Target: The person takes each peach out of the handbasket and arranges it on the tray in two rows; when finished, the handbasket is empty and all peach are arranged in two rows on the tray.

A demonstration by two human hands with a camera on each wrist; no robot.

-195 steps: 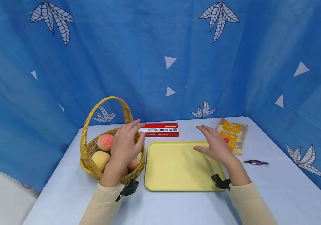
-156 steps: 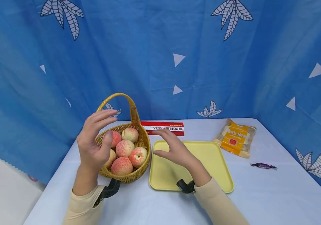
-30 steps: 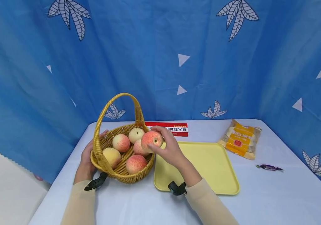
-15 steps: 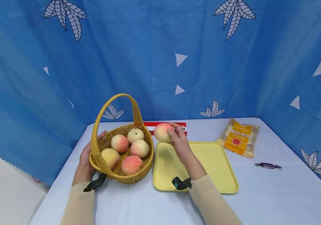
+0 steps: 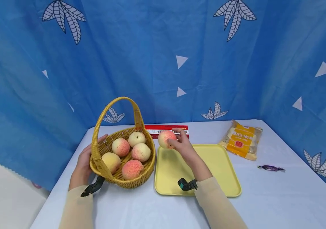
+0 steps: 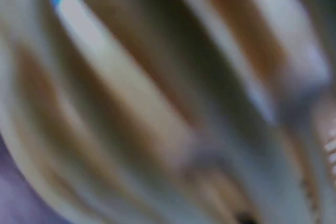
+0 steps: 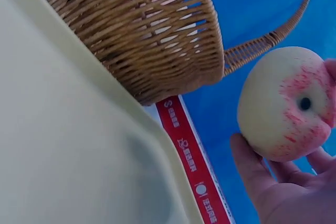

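Note:
My right hand (image 5: 184,147) pinches a pink-and-cream peach (image 5: 166,139) above the back left part of the yellow tray (image 5: 198,171). In the right wrist view the peach (image 7: 286,103) rests between the thumb and fingers of the hand (image 7: 302,198), its dark dimple showing. My left hand (image 5: 83,161) lies against the left outer side of the wicker basket (image 5: 132,182); the handle and rim hide part of its fingers. Several peaches lie in the basket, one of them yellow (image 5: 111,161). The left wrist view shows only blurred wicker (image 6: 121,87) close up.
A red pasta box (image 5: 151,127) lies behind the basket and tray. To the tray's right are an orange-labelled food bag (image 5: 241,140) and a small purple wrapped candy (image 5: 271,168). A blue curtain (image 5: 151,57) hangs behind the table.
The right hand has lifted a peach out over the basket's right rim and carried it right, above the tray. The left hand has stayed at the basket's left side.

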